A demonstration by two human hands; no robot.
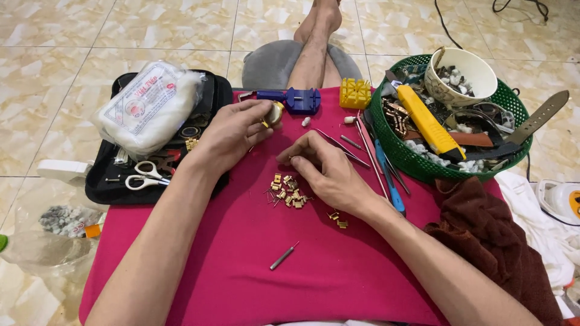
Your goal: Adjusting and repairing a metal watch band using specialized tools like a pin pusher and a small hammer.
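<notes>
Head view, looking straight down at a pink cloth spread over the lap. The left hand is curled around a small round gold watch case, thumb and fingertips pinching its rim, held just in front of a blue band-pin tool. The right hand rests knuckles-up on the cloth, fingers bent and drawn together near their tips; whether they pinch anything I cannot tell, the fingertips hide it. Just beside that hand lies a little heap of gold band links with thin pins scattered among them, and two more links near the wrist.

Those links look tiny, hard and slick: light enough to flick away, best taken by their flat sides between fingertip pads or with the tweezers lying beside the right hand. The watch case looks stiff and smooth; the rim is the safe hold, off the face.

A grey pin punch lies alone, nearer the body. Right, a green basket holds a yellow utility knife and a bowl. Left, scissors in a black case.
</notes>
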